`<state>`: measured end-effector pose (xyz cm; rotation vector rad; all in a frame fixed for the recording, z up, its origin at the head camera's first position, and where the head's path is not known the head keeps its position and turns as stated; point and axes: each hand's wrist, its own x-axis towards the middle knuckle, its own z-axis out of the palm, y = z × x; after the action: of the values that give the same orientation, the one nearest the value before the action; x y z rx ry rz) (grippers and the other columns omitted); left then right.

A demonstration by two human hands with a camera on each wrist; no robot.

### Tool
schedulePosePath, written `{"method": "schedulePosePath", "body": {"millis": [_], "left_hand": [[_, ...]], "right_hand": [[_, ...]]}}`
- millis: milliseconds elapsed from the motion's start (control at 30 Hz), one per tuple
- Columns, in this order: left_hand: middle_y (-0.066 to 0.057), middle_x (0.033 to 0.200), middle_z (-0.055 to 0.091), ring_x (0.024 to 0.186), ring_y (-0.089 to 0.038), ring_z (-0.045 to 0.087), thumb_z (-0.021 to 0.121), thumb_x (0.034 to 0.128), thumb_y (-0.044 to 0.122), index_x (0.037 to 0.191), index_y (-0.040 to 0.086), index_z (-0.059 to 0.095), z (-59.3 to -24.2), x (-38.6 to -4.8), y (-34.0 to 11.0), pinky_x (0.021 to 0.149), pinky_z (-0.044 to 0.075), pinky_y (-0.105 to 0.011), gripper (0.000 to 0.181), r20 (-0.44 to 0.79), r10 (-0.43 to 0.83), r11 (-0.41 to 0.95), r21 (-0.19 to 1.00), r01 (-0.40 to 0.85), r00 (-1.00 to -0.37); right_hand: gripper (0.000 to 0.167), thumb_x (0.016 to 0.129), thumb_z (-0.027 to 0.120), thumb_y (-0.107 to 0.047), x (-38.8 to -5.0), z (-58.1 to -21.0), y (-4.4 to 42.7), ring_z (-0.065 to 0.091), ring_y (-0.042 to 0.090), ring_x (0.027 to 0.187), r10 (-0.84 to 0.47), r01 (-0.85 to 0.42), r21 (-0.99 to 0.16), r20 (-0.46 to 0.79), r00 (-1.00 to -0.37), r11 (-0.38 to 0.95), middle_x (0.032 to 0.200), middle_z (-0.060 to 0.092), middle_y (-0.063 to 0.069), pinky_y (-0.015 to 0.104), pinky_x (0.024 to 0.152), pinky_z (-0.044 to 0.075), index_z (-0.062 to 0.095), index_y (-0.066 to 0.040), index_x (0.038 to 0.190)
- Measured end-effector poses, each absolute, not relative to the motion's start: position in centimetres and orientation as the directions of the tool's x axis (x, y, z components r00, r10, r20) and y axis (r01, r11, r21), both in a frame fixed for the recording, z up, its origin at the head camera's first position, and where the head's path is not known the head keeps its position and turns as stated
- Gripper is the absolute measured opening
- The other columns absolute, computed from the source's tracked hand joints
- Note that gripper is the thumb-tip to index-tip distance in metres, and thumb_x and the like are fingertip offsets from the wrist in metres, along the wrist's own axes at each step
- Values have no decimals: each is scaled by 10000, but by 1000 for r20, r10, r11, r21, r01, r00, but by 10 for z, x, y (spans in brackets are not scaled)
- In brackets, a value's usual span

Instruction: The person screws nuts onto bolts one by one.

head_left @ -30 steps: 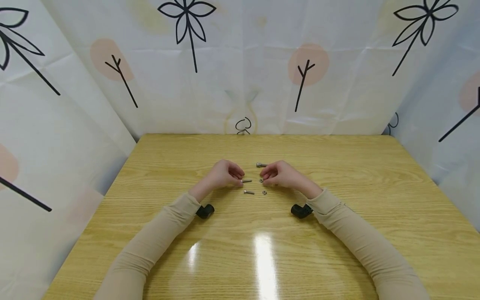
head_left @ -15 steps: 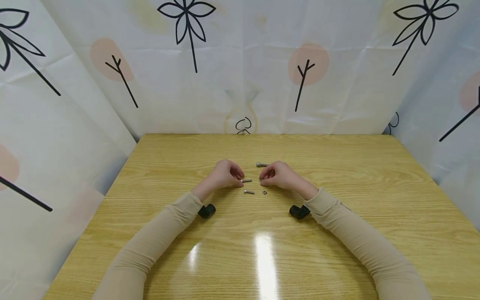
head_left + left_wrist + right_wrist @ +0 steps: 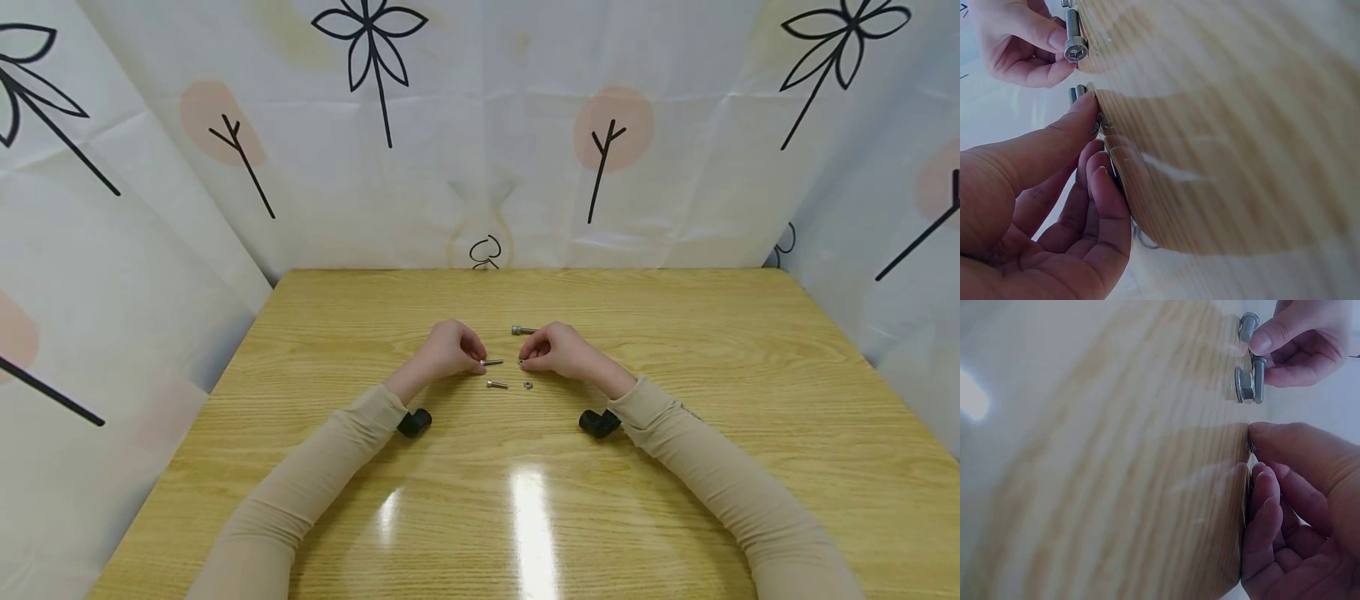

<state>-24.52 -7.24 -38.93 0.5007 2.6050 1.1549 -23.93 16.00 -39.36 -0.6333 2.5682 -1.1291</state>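
Low over the table, my left hand point(image 3: 453, 348) pinches the head end of a small bolt point(image 3: 492, 362) between thumb and fingertips, its shank pointing right. Facing it, my right hand point(image 3: 558, 350) pinches a small nut point(image 3: 521, 362), which the fingers mostly cover; in the right wrist view only a sliver of that nut point(image 3: 1251, 448) shows by the thumb tip. A second small bolt point(image 3: 497, 385) and a second nut point(image 3: 528, 385) lie nearer the body. Behind the right fingers lies a larger socket-head bolt point(image 3: 522, 330), partly hidden; its hex socket shows in the left wrist view.
The wood-grain table point(image 3: 480, 500) is glossy and reflects light at the front. A patterned white curtain point(image 3: 480, 167) stands along its back and sides. Black wrist cameras point(image 3: 600, 423) sit beneath both forearms.
My right hand has shifted slightly left and its fingertips have come onto the nut, covering most of it. My left hand has stayed at the bolt, almost still.
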Motion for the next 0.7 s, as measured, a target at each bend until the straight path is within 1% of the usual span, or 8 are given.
{"method": "schedulePosePath", "body": {"millis": [233, 367, 567, 700], "left_hand": [[5, 705, 659, 673, -122, 602, 833, 745, 73, 771, 76, 730, -390, -245, -73, 602, 513, -230, 106, -72, 415, 644, 727, 237, -907], [9, 707, 654, 672, -121, 590, 815, 771, 82, 777, 82, 731, -393, -246, -72, 599, 502, -231, 84, -66, 419, 646, 723, 246, -906], [9, 727, 659, 676, -133, 578, 793, 804, 113, 799, 82, 740, -393, -246, -73, 583, 492, -240, 61, -51, 397, 646, 724, 240, -916], [3, 753, 667, 689, -138, 578, 775, 827, 131, 829, 79, 739, -389, -246, -73, 569, 499, -244, 63, -24, 359, 610, 763, 215, -933]], "right_hand": [[63, 852, 736, -97, -240, -393, 161, 583, 138, 708, -514, -303, -752, -55, -856, 585, 783, 659, 11, 258, 646, 525, 721, -43, 881], [76, 867, 721, -104, -242, -393, 165, 577, 139, 712, -526, -301, -768, -54, -849, 565, 818, 668, 16, 258, 635, 518, 723, -40, 907], [147, 919, 663, -147, -247, -392, 174, 576, 180, 691, -498, -209, -825, -99, -861, 525, 849, 672, 67, 289, 586, 524, 716, -29, 989], [216, 939, 645, -192, -249, -387, 178, 597, 211, 751, -444, -117, -865, -130, -887, 488, 892, 672, 113, 306, 643, 544, 699, -11, 1043]]}}
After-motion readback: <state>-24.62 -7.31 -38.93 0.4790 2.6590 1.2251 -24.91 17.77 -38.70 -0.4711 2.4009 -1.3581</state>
